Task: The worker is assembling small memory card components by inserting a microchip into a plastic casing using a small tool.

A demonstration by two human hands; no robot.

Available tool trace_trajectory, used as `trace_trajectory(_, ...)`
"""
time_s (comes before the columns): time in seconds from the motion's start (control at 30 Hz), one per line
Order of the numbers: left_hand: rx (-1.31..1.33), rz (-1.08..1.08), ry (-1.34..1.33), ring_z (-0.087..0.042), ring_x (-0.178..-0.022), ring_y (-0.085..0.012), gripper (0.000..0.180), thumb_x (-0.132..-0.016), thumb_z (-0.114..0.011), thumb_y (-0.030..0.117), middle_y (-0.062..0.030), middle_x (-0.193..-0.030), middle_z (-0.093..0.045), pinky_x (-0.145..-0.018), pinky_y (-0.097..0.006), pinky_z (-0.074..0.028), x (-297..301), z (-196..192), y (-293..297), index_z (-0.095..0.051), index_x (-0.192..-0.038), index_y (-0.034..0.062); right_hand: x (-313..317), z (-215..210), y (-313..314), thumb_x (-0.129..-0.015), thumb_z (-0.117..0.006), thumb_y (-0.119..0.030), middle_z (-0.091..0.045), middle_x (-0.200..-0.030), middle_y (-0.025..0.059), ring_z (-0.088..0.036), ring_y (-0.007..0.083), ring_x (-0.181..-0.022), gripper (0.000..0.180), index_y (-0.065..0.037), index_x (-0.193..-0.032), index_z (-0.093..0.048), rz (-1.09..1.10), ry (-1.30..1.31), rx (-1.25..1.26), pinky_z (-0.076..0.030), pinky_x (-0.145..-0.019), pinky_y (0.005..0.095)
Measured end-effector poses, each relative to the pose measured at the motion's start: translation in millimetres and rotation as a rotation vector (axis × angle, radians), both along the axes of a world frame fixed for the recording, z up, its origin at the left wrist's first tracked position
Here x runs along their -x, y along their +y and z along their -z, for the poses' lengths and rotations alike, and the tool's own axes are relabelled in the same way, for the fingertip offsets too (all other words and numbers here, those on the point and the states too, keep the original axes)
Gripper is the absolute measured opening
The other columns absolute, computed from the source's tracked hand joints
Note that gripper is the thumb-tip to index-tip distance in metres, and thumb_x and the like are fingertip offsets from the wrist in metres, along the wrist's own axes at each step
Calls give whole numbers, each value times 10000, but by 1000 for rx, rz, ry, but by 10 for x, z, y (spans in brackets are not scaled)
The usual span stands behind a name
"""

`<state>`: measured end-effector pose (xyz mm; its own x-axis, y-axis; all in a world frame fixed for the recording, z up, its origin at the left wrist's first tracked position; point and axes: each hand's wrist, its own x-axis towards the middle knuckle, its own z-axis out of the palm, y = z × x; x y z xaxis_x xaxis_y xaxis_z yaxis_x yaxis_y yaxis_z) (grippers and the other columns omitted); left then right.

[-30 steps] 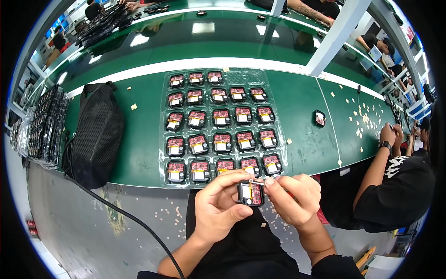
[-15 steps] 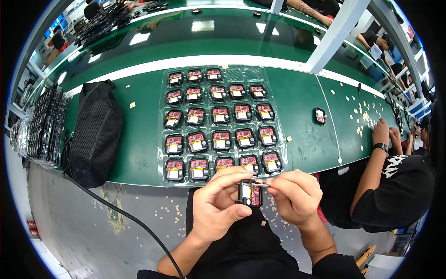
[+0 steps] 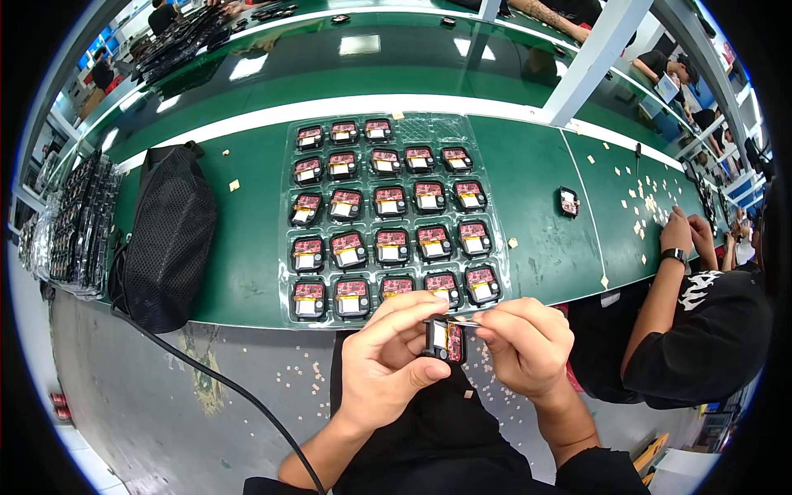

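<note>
Between the thumb and fingers of my left hand (image 3: 392, 351) is a small black device housing (image 3: 446, 340), tilted, its inside facing up. A red circuit board, a white block and yellow tape show within it. My right hand (image 3: 528, 342) pinches a thin metal tool, seemingly tweezers (image 3: 467, 323), whose tip meets the upper edge of the housing. What the tip touches is too small to make out. Just beyond my hands a clear plastic tray (image 3: 437, 128) holds rows of similar housings with red boards.
A black mesh bag (image 3: 169, 239) lies left of the tray, near stacked trays (image 3: 70, 223). One more housing (image 3: 568, 202) sits to the right on the green table (image 3: 540, 268). Small pale squares (image 3: 648, 202) are scattered near a co-worker (image 3: 701, 330). A black cable (image 3: 223, 379) crosses at lower left.
The housing in my left hand has tilted slightly, and the tool stays at its upper edge. Small items on the far green line have shifted left.
</note>
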<state>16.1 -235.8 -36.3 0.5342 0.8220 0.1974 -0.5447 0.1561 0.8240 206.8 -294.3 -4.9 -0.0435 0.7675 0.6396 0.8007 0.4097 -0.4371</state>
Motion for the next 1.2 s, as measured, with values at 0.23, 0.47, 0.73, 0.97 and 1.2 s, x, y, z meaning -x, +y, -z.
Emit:
trace_trajectory(0.23, -35, 3, 0, -590, -1205, -239, 593, -833, -835, 28, -161, -1394, -491, -1033, -380, -531, -6, 1, -7, -571, -1343, -117, 5, 0, -9, -777, -828, -68, -668, -798, 80, -671, 218, -629, 184, -15, -923, -730, 7, 10, 13, -525, -522, 314)
trace_trajectory(0.47, 24, -7, 22, -584, -1238, -258, 585, -826, -828, -10, -164, -1393, -491, -1050, -394, -533, -29, -4, -36, -570, -1339, -123, 29, 113, -4, -757, -821, -46, -664, -802, 84, -662, 219, -622, 209, -12, -937, -719, 45, -89, -51, -519, -524, 312)
trace_trajectory(0.73, -137, -5, 12, -613, -1237, -296, 577, -785, -856, -22, -190, -1359, -525, -1053, -410, -545, 41, -196, 105, -595, -1291, -112, -303, 18, 139, -859, -747, -4, -679, -893, 169, -676, 313, -753, 167, 31, -1012, -690, 220, 55, -63, -542, -624, 352)
trace_trajectory(0.97, -339, -132, 268, -622, -1168, -210, 480, -811, -849, 23, -120, -1254, -557, -999, -365, -568, -285, -526, 641, -644, -1242, -22, -1007, 217, 290, -940, -724, -324, -640, -1124, 131, -695, 364, -896, 364, -58, -1184, -674, 964, -117, 313, -548, -748, 470)
trace_trajectory(1.2, -912, -477, 904, -642, -887, -257, 302, -759, -857, 62, -114, -976, -629, -819, -359, -544, -800, -549, 1643, -629, -943, -8, -1042, 315, 267, -902, -758, -323, -652, -1095, 108, -700, 351, -837, 307, -88, -1090, -696, 849, -76, 232, -550, -723, 455)
